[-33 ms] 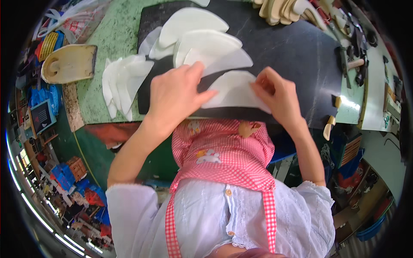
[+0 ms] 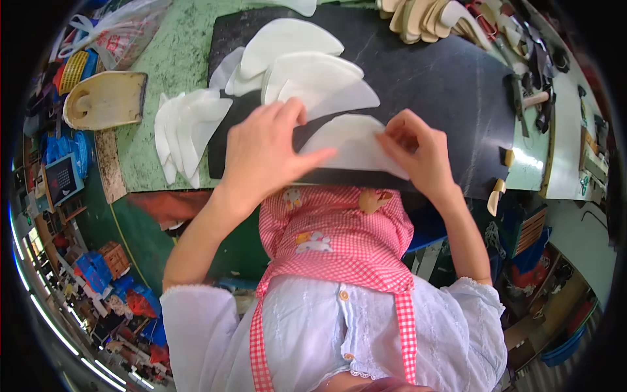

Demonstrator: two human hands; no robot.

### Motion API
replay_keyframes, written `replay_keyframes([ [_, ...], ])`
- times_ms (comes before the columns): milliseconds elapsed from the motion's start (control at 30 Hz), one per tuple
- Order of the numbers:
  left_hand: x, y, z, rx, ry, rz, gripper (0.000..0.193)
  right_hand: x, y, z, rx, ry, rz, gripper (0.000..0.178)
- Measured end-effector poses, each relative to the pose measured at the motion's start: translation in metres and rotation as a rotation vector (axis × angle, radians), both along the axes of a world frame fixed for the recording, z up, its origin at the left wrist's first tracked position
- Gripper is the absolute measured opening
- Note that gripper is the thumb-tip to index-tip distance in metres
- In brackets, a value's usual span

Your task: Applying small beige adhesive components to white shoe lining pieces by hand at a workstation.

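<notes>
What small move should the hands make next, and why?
Probably settle the left hand's thumb onto the thin, white, curved sheet: it extends over the sheet's left part, though contact is unclear, while the right hand's fingertips are at its right side, so both sides could be steadied.

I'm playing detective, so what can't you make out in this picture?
All in the head view:
- Whether the right hand's grip pinches the white piece: its curled fingers hide that.
- Whether the left hand's thumb touches that piece: the thumb is blurred.
- How many sheets the white stack has: upper ones cover lower ones.
- The whole shape of the far white sheet: the top edge cuts it off.
</notes>
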State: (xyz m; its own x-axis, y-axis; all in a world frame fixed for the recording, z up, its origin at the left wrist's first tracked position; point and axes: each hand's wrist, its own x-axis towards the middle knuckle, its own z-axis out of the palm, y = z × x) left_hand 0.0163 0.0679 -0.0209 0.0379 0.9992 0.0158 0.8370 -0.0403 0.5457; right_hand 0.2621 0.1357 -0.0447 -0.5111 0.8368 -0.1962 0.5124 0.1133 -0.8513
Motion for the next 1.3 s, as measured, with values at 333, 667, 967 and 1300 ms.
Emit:
replay_keyframes([
  [333,-0.133,-0.074,-0.021,0.087,0.419,0.586,0.03,0.046,0.178,-0.017,0.735,-0.004,-0.053,0.058],
  [667,0.02,-0.013,-0.034,0.189,0.11,-0.193,0.061,0.088,0.23,0.003,0.97,-0.402,-0.133,0.037],
  [967,0.026,-0.022,-0.046,0.118,0.202,-0.29,0.072,0.132,0.146,-0.026,0.79,-0.135,-0.079,0.02],
  [1300,0.04,-0.055,-0.048,0.057,0.139,-0.318,0.071,0.093,0.094,0.014,0.729,-0.385,0.074,0.066],
])
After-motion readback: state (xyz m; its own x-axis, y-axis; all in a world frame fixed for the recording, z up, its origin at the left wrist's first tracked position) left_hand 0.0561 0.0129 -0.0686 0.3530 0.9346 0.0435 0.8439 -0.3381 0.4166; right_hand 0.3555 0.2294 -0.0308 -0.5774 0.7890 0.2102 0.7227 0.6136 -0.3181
